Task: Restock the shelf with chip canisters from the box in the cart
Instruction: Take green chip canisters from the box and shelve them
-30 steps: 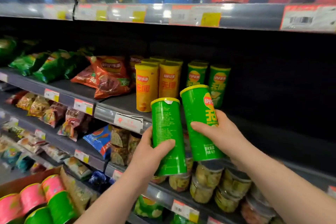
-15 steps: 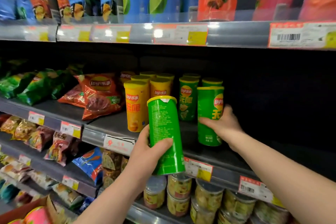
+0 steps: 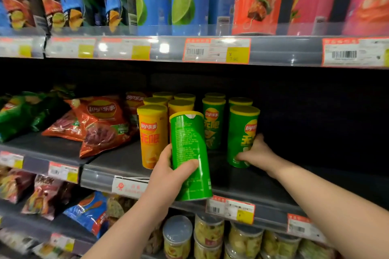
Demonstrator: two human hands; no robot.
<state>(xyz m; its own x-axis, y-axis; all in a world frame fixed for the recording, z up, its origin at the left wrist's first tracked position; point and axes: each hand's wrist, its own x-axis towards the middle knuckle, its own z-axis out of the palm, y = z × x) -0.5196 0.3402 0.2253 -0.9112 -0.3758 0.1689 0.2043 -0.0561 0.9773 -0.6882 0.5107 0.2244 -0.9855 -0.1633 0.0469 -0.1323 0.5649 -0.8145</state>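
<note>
Left hand [image 3: 168, 174]: is clasping one green chip canister [image 3: 189, 149], tilted, in front of the shelf [image 3: 117, 164] edge.
Right hand [image 3: 255, 152]: is curling round a second green canister [image 3: 240, 132], which is standing on the shelf.
Green canisters [image 3: 213, 124] standing: four, that one included.
Yellow canisters [image 3: 152, 136]: five are showing.

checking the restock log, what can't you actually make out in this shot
- head view, cart and box: outside the frame
- head view, right hand: fingers mostly hidden behind the green shelf canister it grips
- head view, held canister in left hand: front label turned away, back print blurred
- head view, price tags: print blurred, too small
- head view, back rows: count hidden by front canisters
</note>
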